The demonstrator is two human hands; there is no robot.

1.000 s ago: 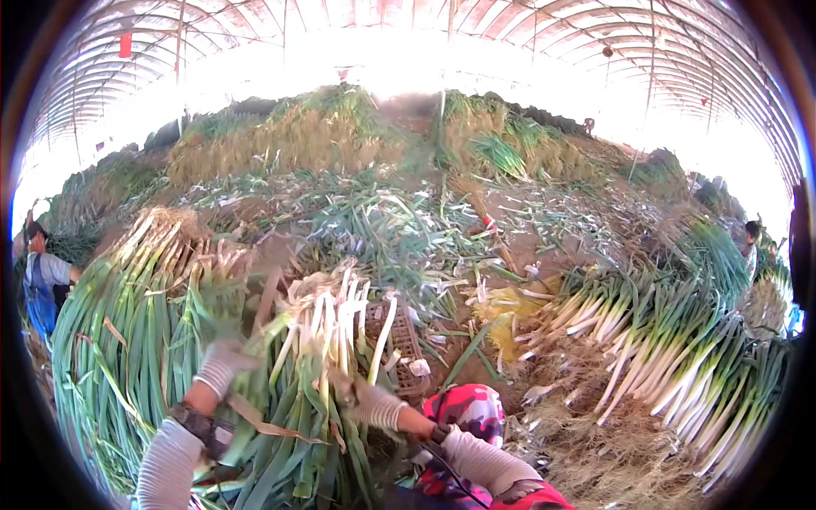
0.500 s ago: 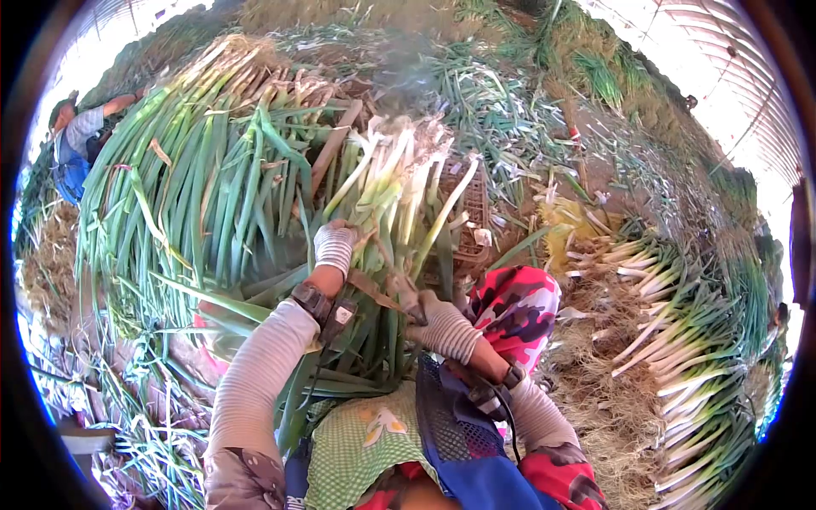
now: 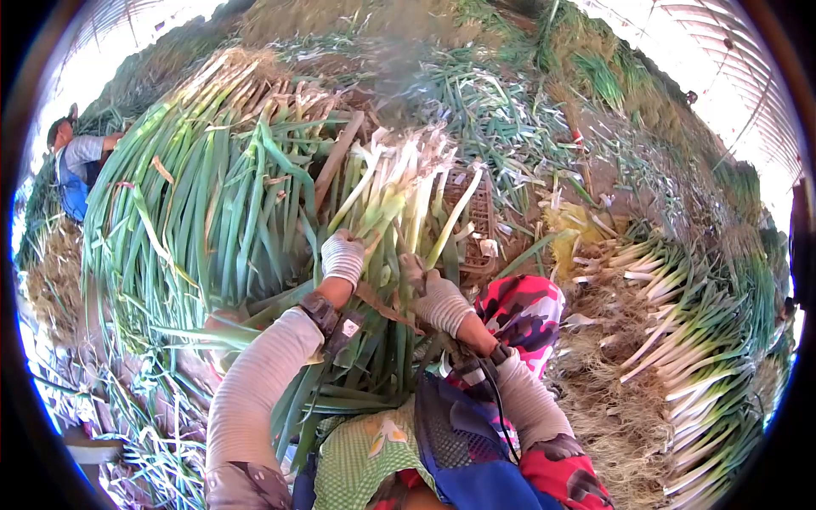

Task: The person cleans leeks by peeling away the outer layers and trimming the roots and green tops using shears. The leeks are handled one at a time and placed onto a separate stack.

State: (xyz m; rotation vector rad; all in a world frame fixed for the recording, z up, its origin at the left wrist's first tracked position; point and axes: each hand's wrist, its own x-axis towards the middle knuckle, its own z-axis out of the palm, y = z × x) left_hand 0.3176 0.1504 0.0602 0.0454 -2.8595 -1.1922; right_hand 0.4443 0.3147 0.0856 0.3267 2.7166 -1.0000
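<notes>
A loose bunch of green onions [image 3: 397, 185], root ends pointing away from me, lies across my lap in front of my body. My left hand [image 3: 342, 257], in a striped glove, is closed around stalks at the bunch's left side. On the right side, my right hand [image 3: 439, 299], also gloved, has its fingers curled at the stalks; its fingertips are partly hidden. A brown dried leaf [image 3: 382, 303] hangs between the two hands. The green leaves run down beneath my wrists towards the checked apron [image 3: 364, 455].
A big heap of green onions [image 3: 204, 195] rises at the left. Behind the bunch stands a brown plastic crate [image 3: 478, 212]. A row of trimmed onions [image 3: 680, 357] lies at the right beside root waste [image 3: 603, 399]. Another person [image 3: 76, 166] is at the far left.
My right hand has moved up along the stalks, away from my body. My left hand stays on the bunch. The person at the far left has shifted slightly.
</notes>
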